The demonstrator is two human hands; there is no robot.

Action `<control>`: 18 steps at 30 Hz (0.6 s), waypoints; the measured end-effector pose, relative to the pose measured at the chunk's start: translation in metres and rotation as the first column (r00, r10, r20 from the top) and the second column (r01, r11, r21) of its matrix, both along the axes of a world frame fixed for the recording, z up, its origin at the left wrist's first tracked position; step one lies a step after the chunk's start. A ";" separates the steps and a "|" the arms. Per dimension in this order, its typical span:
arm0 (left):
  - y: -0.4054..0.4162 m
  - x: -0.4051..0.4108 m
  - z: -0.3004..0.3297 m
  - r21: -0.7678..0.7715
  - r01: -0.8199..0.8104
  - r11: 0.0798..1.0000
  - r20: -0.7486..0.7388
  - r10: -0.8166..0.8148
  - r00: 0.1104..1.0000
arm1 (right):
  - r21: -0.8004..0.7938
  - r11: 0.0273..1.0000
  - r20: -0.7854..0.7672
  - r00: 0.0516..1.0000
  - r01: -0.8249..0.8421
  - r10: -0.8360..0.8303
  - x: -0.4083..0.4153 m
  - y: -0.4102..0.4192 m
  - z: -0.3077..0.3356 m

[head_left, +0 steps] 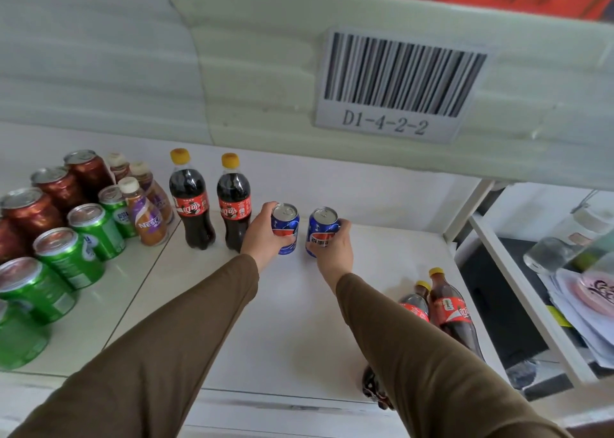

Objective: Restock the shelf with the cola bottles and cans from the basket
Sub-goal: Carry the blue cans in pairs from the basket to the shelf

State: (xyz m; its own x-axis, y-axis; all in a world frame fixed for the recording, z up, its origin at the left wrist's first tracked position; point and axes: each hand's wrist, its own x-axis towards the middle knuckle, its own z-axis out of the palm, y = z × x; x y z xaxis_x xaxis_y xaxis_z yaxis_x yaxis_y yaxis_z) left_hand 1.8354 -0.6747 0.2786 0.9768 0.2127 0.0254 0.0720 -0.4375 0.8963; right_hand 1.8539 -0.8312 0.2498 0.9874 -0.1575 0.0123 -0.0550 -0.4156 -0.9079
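Two blue cola cans stand upright side by side on the white shelf (299,321). My left hand (260,236) grips the left can (286,226) from its left side. My right hand (332,249) grips the right can (323,228) from its right and front. Just left of them stand two upright cola bottles with yellow caps, one (191,201) beside the other (234,205). Two more cola bottles (452,311) sit at the shelf's front right, partly hidden behind my right sleeve. The basket is not in view.
Green cans (71,258), dark red cans (58,185) and small coffee bottles (146,218) fill the shelf section on the left. The upper shelf edge with a barcode label (398,85) hangs overhead. To the right, a white rack (518,284) holds papers and a clear bottle.
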 end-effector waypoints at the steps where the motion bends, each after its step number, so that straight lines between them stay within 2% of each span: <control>1: 0.000 0.000 -0.001 -0.002 -0.002 1.000 -0.002 0.002 1.000 | 0.001 1.000 -0.004 1.000 -0.003 0.003 0.000 0.000 0.000; 6: 0.003 -0.011 -0.006 -0.028 0.005 1.000 -0.006 -0.005 1.000 | -0.001 1.000 -0.002 1.000 -0.031 0.031 -0.010 -0.003 -0.001; 11: 0.007 -0.040 -0.015 -0.026 -0.038 0.999 -0.002 0.038 0.999 | -0.213 0.977 0.112 0.994 0.017 0.007 -0.030 -0.001 0.003; 15: 0.019 -0.079 -0.020 0.063 -0.046 0.997 -0.007 0.046 0.999 | -0.323 0.944 0.253 0.967 0.063 0.022 -0.060 0.010 0.007; 18: 0.038 -0.117 -0.017 0.226 -0.097 0.969 0.001 0.100 0.995 | -0.434 0.901 0.363 0.918 0.013 0.161 -0.088 0.031 0.008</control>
